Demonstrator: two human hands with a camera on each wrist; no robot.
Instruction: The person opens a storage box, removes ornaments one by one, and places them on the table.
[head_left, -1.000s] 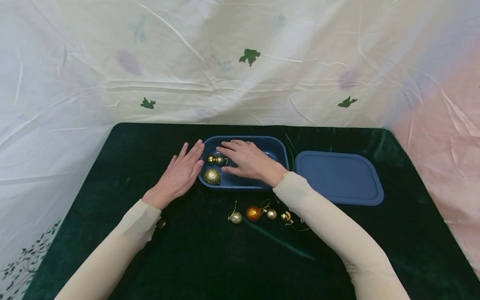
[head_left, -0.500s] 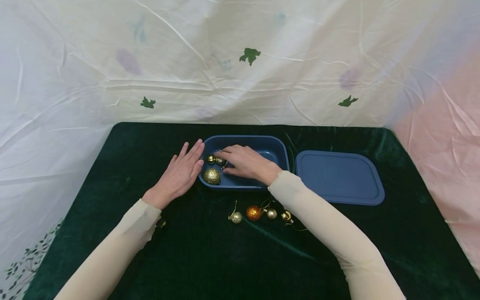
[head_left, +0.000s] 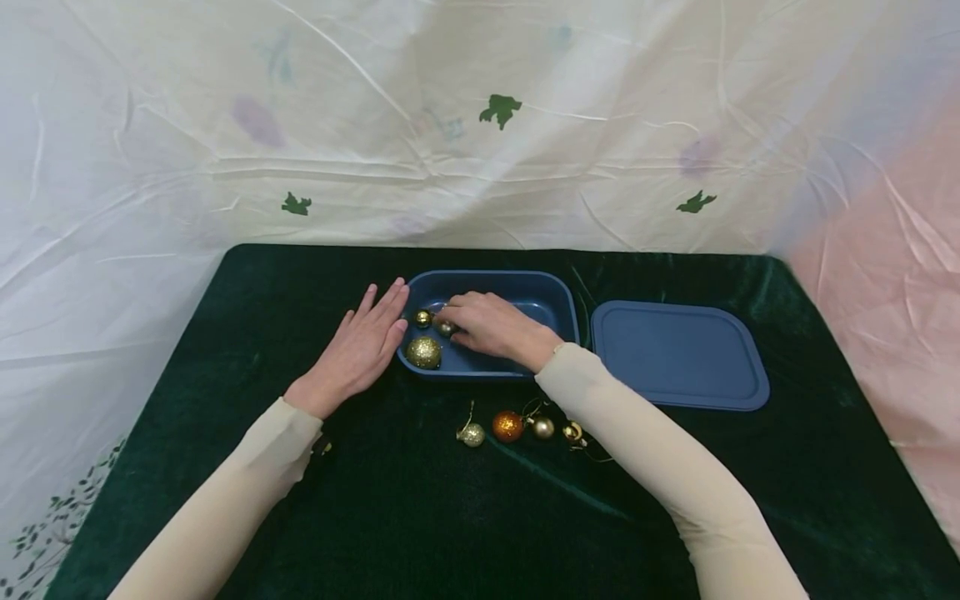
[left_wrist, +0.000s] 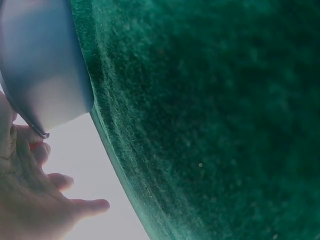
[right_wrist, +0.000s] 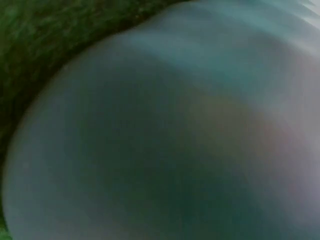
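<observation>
A blue rectangular box (head_left: 558,292) stands on the dark green cloth. My left hand (head_left: 354,360) rests against its left end, fingers straight along the rim; the left wrist view shows those fingers (left_wrist: 90,206) beside the box wall (left_wrist: 45,65). Reaching inside, my right hand (head_left: 491,325) pinches a small dull-gold bauble (head_left: 447,328), partly hidden by the fingers. Left of that bauble lies a small shiny gold bauble (head_left: 423,318). A larger glittery gold bauble (head_left: 423,352) sits in the box's near left corner. Only a pale blur fills most of the right wrist view.
Right of the box lies a flat blue lid (head_left: 678,354). In front are a pale glitter bauble (head_left: 471,435), an orange bauble (head_left: 507,426), a matte gold bauble (head_left: 542,427) and a shiny gold bauble (head_left: 572,432), near the right sleeve (head_left: 637,433).
My right hand has lowered into the box and its fingers have closed on the small dull-gold bauble, which has shifted slightly right and nearer. The left hand has stayed in place.
</observation>
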